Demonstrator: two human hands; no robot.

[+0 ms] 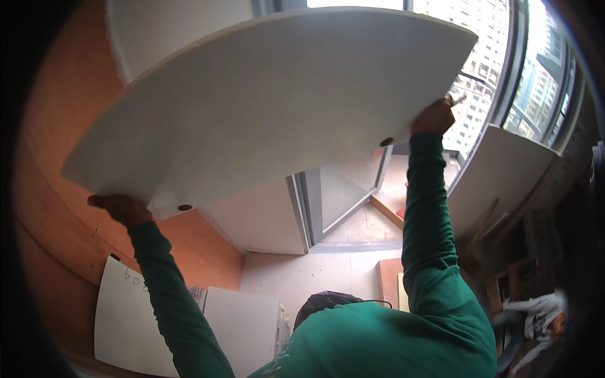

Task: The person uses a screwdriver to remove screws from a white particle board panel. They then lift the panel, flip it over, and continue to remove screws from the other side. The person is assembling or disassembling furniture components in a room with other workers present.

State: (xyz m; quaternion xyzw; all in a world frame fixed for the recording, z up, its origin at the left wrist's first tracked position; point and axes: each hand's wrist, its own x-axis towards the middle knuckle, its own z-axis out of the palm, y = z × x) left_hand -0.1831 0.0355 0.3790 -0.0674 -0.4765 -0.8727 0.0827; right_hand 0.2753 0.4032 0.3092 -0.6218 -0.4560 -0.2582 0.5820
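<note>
A large white board [271, 94] with two dark round holes near its lower edge is raised in front of me, tilted with its right end higher. It looks like a cabinet door. My left hand [126, 208] is closed on the lower left edge, beside one hole. Around the right edge, above the other hole, my right hand [433, 118] is closed too. A small pale stick-like piece [460, 99] pokes out past the right hand's fingers; I cannot tell its kind. The board hides part of both hands' fingers. Both arms are stretched out in green sleeves.
An orange-brown wall [57, 145] stands at left, with white panels [242, 324] below it. A grey-framed glass door [340, 189] stands ahead, windows at right. Another board [504, 170] leans under the windows. A person [535, 321] is at lower right.
</note>
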